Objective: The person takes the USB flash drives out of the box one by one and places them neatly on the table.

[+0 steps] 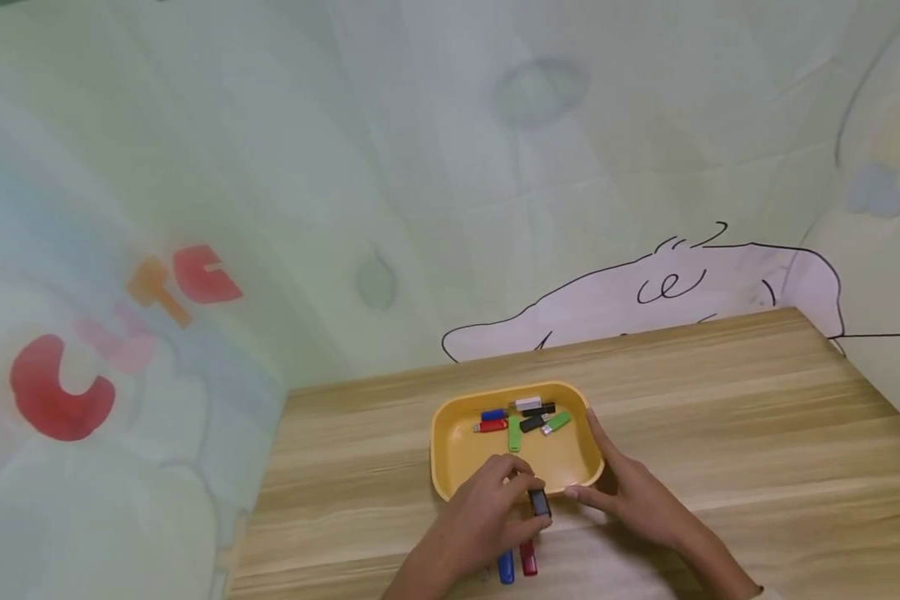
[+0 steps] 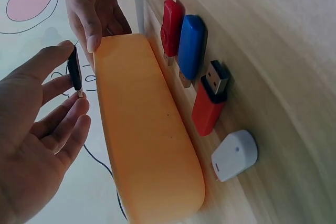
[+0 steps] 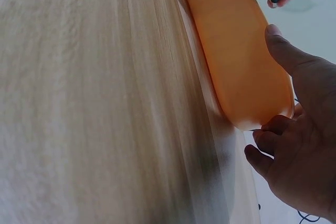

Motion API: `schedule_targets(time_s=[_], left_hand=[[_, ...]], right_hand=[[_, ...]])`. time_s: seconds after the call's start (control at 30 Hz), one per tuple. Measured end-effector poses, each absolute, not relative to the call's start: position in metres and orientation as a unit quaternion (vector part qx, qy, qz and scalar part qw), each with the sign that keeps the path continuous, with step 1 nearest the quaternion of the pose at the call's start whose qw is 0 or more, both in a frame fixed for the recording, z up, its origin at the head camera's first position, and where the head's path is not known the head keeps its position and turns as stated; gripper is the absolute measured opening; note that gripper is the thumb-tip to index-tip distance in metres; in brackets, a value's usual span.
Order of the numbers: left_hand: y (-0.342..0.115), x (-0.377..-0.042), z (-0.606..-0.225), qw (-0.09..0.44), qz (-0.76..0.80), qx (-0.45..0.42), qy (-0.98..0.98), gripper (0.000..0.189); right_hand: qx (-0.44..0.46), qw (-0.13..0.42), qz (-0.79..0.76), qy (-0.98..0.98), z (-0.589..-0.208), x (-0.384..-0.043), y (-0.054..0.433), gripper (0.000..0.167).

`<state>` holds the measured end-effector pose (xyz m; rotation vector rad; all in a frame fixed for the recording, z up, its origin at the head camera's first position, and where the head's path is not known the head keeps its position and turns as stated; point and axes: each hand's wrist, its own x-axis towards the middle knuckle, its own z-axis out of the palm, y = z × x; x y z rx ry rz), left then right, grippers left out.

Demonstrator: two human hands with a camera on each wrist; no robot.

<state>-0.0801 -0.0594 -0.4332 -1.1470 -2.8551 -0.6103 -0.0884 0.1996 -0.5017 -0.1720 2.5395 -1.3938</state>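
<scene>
While L hand (image 1: 487,508) pinches black USB stick (image 1: 540,502) by near edge of tray (image 1: 562,462), R hand (image 1: 637,497) grips near-right corner; IMO best: steady tray, gentle pinch.

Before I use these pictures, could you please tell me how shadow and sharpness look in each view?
Head: the large red wall shape soft-edged, shadow beside the right hand; left wrist: the orange-red USB drive fairly crisp, the table smeary; right wrist: dark, blurry shadow by the tray.
</scene>
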Motion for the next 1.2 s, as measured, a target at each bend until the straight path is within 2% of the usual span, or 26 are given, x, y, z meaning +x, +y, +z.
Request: schedule_targets(time_s=[0.3,0.57,1.2], left_hand=[[-0.062,-0.075,-0.435,-0.025,-0.199,-0.355,-0.913,0.037],[-0.063,-0.070,-0.437,-0.012,-0.208,-0.379,-0.902,0.034],[-0.058,-0.059,-0.454,-0.025,-0.204,-0.412,-0.888,0.032]], right_hand=[[-0.061,0.121,-0.473,0.871,-0.502,-0.087,0.200,0.115],[-0.061,0.123,-0.479,0.867,-0.503,-0.089,0.199,0.115],[-0.055,0.128,-0.478,0.867,-0.503,-0.089,0.200,0.116]])
